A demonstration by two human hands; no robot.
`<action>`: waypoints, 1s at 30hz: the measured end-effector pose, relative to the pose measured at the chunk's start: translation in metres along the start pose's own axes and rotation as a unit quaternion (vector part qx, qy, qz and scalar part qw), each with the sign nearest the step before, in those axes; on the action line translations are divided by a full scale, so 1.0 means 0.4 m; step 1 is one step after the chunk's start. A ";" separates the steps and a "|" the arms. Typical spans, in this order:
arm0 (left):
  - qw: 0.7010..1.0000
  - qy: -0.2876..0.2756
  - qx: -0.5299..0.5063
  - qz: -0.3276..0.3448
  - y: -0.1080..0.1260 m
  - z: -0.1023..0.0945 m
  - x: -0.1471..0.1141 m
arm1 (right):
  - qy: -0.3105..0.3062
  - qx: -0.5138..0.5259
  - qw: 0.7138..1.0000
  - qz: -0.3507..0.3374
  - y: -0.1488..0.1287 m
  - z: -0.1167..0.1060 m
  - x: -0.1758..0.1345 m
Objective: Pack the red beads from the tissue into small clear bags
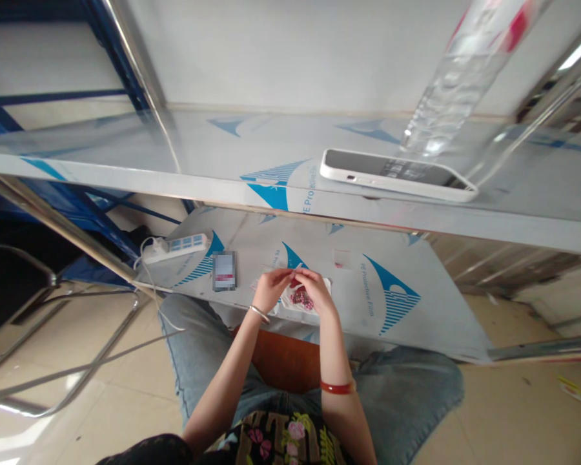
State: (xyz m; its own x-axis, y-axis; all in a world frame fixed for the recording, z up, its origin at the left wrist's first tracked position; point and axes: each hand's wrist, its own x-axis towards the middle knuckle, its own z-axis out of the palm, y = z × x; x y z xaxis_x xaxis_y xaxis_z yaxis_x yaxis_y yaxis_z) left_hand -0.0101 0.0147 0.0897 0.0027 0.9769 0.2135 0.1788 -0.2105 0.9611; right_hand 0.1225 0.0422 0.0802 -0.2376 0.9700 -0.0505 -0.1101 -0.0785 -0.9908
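My left hand (272, 288) and my right hand (315, 289) meet at the fingertips, both closed in a pinch. Whatever they hold between them is too small to make out, though a hint of red shows there. Just below the fingers lies a white tray (325, 284) on the lower metal shelf. Dark red and pink beads (301, 299) fill part of it, partly covered by my hands. Right of the tray is a small clear bag (343, 259) with something red in one corner.
A blurred phone-like device (224, 271) lies left of my hands, near a white power strip (177, 248) with a cord. On the upper shelf (198, 174), overhanging the work area, rest a white-cased phone (397, 175) and a clear bottle (452, 90). A metal-framed chair (53, 323) stands left.
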 end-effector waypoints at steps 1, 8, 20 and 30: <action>1.000 0.007 -0.012 -0.008 -0.002 -0.004 -0.001 | -0.015 -0.007 1.000 0.001 -0.008 0.002 -0.001; 0.996 0.047 -0.053 -0.061 -0.018 -0.035 -0.001 | -0.065 -0.041 0.997 -0.006 -0.017 0.018 0.005; 0.992 0.053 0.116 -0.020 -0.028 -0.027 -0.015 | -0.023 -0.118 0.993 0.010 0.040 0.031 0.013; 0.966 0.157 0.197 -0.056 -0.018 -0.009 -0.010 | 0.097 -0.143 0.980 -0.099 0.071 0.107 0.015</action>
State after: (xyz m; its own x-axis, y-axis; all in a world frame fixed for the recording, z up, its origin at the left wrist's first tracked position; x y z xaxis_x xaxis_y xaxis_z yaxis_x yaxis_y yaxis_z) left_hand -0.0151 0.0123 0.0826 -0.3252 0.9212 0.2138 0.5221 -0.0136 0.8528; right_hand 0.0768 0.0360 0.0572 -0.0481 0.9874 0.1506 0.1458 0.1561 -0.9769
